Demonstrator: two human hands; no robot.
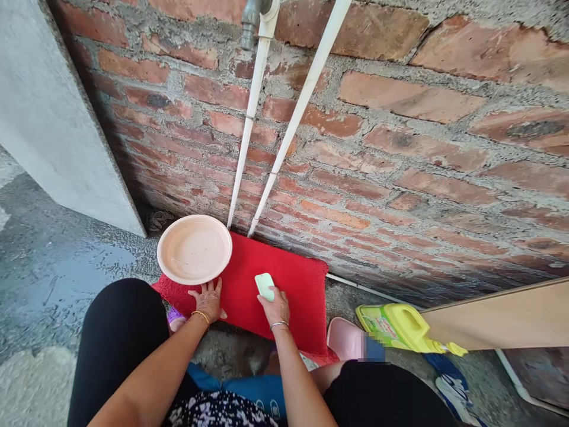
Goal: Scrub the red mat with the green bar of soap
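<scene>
While the red mat [296,267] is pressed by the left hand [208,302], fingers spread, nothing held, a pale green block [264,285] is held against the mat in the right hand's [276,307] closed grip. Scrubbing seems underway; even pressure is probably called for. Underside hidden; soap or brush cannot be told.

Domestic wash area suggested, roughly finished: tap [249,26] and white pipes [304,95] fixed along unplastered brick wall [413,98]; concrete floor [66,255] wetted in patches; pale basin [192,279], red cloth [296,270] and yellow handled jug [391,327] seen below; indoors or outdoors unclear.
</scene>
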